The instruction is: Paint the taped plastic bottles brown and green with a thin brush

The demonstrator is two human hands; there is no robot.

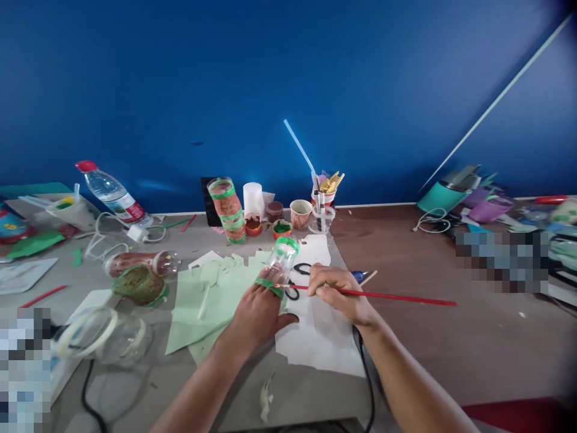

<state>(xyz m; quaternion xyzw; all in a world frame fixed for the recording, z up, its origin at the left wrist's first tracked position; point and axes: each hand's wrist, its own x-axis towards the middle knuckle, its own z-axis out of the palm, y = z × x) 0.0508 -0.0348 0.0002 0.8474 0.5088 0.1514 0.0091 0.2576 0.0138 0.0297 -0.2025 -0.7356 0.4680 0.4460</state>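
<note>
My left hand (259, 310) holds a clear plastic bottle piece (283, 255) with green-painted rims. Its fingers reach under or into the near rim, and the thumb is spread to the right. In a pinch grip, my right hand (336, 291) has a red paintbrush (406, 297), its tip at the near green rim. Whether the bristles touch it I cannot tell. White paper (320, 337) and light green paper (193, 319) lie beneath. Black scissor-like loops (301, 268) show between the hands. Behind the piece stands a small pot of green paint (282, 228).
A brown-and-green painted cylinder (228, 204), a brown paint pot (253, 224), a paper cup (300, 213) and a utensil cup (329, 195) stand along the back. Left are a water bottle (119, 198), white cable (106, 231) and plastic rings (90, 334). A teal container (439, 198) lies right.
</note>
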